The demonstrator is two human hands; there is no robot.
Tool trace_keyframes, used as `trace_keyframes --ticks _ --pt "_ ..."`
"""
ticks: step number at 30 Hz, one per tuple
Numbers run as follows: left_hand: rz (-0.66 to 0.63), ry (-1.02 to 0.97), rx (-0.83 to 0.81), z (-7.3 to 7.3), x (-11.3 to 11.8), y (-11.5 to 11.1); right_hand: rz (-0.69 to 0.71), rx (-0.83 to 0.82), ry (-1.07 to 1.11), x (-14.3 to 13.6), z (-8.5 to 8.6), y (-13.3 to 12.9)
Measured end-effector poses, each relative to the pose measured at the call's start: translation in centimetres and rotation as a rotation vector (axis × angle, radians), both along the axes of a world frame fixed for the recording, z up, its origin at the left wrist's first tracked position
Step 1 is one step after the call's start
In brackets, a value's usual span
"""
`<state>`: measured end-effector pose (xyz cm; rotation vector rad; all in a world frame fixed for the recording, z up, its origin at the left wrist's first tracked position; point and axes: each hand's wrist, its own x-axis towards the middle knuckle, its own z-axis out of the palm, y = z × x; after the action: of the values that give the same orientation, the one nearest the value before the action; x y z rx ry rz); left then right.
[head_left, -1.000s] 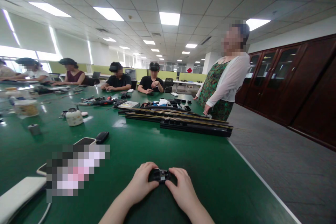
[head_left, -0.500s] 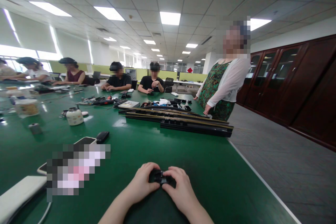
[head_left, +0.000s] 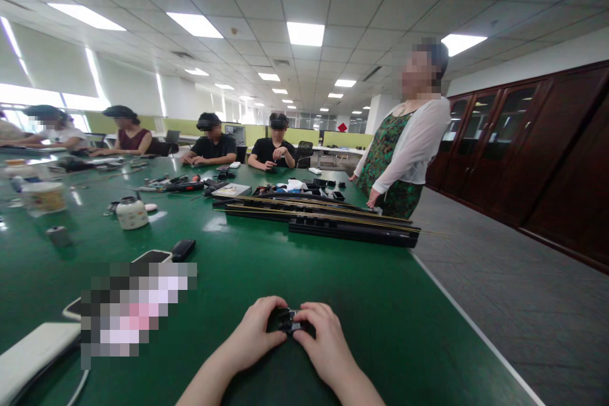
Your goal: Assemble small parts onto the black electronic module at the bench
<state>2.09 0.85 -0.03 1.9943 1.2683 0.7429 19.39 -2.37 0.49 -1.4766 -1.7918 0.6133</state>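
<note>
Both your left hand (head_left: 254, 335) and right hand (head_left: 330, 337) pinch a small black part (head_left: 288, 323), lower centre of the frame, thumbs and fingertips closed on opposite sides, likely to steady it over the green table (head_left: 228, 273); long black strips (head_left: 354, 235) lie beyond, right of centre.

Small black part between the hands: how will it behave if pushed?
The black part is probably light, being smaller than the left hand. Its glints suggest a smooth, slippery surface; its uneven outline probably resists rolling.
</note>
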Motion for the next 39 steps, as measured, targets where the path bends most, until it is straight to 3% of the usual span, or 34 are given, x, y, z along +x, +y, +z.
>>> trace_keyframes --ticks 7,27,39 --pt "0.012 -0.032 -0.009 -0.7 -0.3 0.4 -0.007 0.016 0.076 0.0 0.4 0.0" --pt "0.024 -0.013 -0.082 -0.2 -0.2 0.4 -0.196 0.034 0.354 0.5 -0.5 0.8" --pt "0.011 -0.128 -0.117 -0.7 -0.1 0.8 -0.256 0.078 0.543 0.7 -0.5 1.1"
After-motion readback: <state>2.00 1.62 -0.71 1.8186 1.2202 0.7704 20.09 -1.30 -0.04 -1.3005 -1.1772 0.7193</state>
